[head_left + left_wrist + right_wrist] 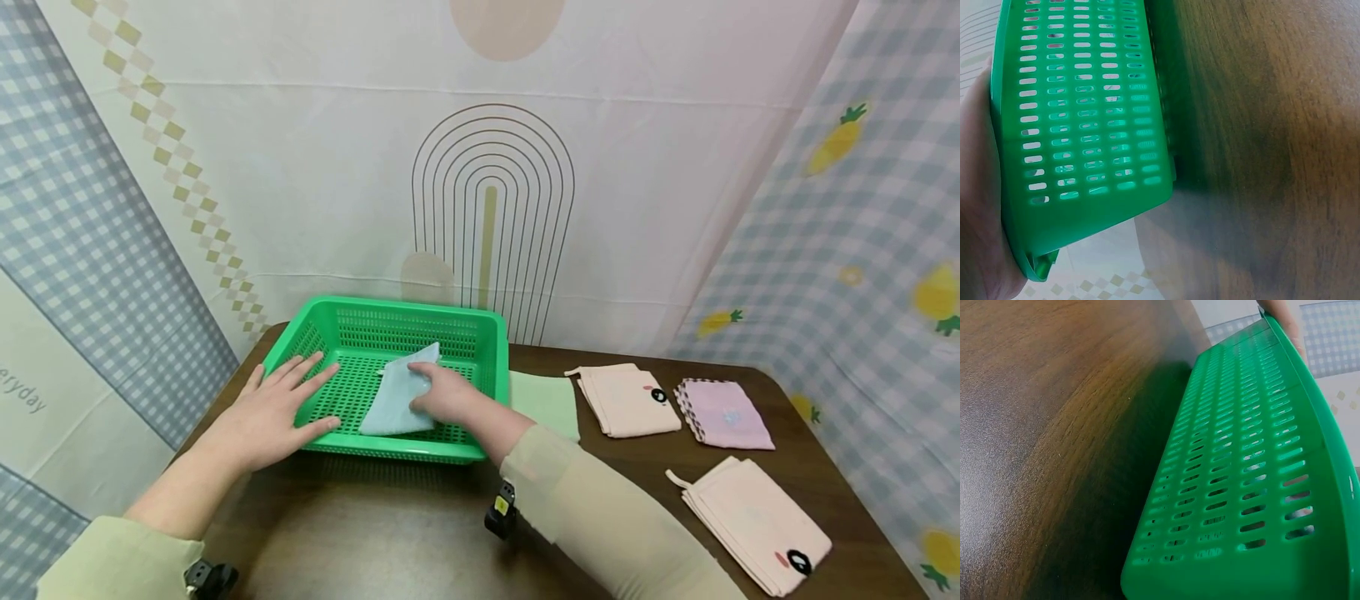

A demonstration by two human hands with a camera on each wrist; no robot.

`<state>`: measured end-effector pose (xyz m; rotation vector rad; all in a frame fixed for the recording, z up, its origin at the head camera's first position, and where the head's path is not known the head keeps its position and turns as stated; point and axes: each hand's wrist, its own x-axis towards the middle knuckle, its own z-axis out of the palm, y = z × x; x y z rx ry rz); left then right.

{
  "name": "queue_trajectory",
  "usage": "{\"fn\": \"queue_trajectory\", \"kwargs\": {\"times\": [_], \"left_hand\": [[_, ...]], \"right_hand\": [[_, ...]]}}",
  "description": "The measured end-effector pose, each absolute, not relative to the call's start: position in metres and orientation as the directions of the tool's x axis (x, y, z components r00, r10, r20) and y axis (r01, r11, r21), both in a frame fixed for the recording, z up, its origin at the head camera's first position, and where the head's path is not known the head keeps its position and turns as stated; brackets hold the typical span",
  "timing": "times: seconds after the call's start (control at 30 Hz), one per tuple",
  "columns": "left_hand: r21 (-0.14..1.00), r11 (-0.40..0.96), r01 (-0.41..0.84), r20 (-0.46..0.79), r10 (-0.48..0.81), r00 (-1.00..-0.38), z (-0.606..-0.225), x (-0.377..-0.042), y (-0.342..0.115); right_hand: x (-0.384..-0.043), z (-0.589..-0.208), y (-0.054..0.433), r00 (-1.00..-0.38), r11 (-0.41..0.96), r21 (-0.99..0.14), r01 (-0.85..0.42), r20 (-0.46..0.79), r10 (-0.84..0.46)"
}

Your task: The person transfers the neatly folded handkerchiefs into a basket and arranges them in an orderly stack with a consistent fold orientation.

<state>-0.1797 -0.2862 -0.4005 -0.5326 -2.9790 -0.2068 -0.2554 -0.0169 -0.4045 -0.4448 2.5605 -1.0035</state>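
A light blue folded cloth (pixel 396 400) lies at a slant inside the green plastic basket (pixel 420 450), one corner raised toward the back. My right hand (pixel 447 392) reaches in over the near right side and holds the cloth by its right part. Thumb and index finger show on top; the other fingers are hidden. My left hand (pixel 272 414) rests on the basket's left rim, fingers spread and straight. In the left wrist view, part of that hand (pixel 975 187) lies along the rim. The right wrist view shows the basket's slotted wall (pixel 1229 462).
Right of the basket lie a pale green cloth (pixel 546 404), a pink folded towel (pixel 618 400) and a lilac cloth (pixel 723 414). Another pink towel (pixel 753 525) lies nearer the front right. The dark wooden table (pixel 360 533) meets a patterned curtain (pixel 337 167) behind.
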Motion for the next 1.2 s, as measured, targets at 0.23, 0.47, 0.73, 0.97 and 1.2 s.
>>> {"fn": "queue_trajectory", "kwargs": {"times": [0.23,0.47,0.73,0.97,1.2], "left_hand": [[0.111,0.929,0.353,0.124,0.340,-0.932,-0.399,-0.180,-0.285],[0.109,0.929,0.353,0.119,0.340,-0.933,-0.398,-0.180,-0.285],[0.116,0.929,0.351,0.122,0.338,-0.933,-0.400,-0.180,-0.285],[0.129,0.930,0.345,0.106,0.333,-0.937,-0.401,-0.180,-0.286],[0.120,0.930,0.347,0.110,0.334,-0.936,-0.402,-0.180,-0.286]], "right_hand": [[-0.254,-0.405,-0.016,-0.893,0.739,-0.659,-0.138,-0.239,-0.380],[-0.250,-0.405,-0.014,-0.896,0.785,-0.603,-0.138,-0.262,-0.359],[-0.243,-0.402,-0.014,-0.915,0.835,-0.531,-0.147,-0.248,-0.319],[-0.238,-0.399,-0.014,-0.931,0.864,-0.488,-0.125,-0.244,-0.272],[-0.236,-0.397,-0.012,-0.943,0.862,-0.486,-0.142,-0.199,-0.268]]}}
